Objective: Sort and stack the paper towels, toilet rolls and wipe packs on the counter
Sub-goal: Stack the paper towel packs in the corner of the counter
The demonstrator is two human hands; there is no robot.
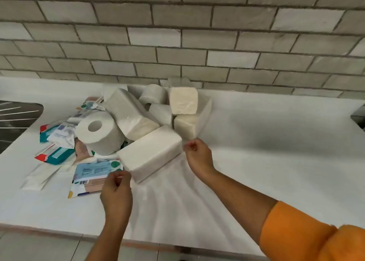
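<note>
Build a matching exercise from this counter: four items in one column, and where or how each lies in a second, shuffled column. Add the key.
Items
1. toilet roll
2. nearest paper towel pack
3. front teal wipe pack
4. barcode wipe pack

Descriptions
A. lies flat, just beyond the left hand
B. core hole faces the camera
C. left of the toilet roll, red-edged
D. between the left hand and the right hand

Pairs: 1-B, 2-D, 3-C, 4-A

Grey brick-tile wall (pixel 197 33), white counter (pixel 276 142), pale floor tiles (pixel 39 247)
</note>
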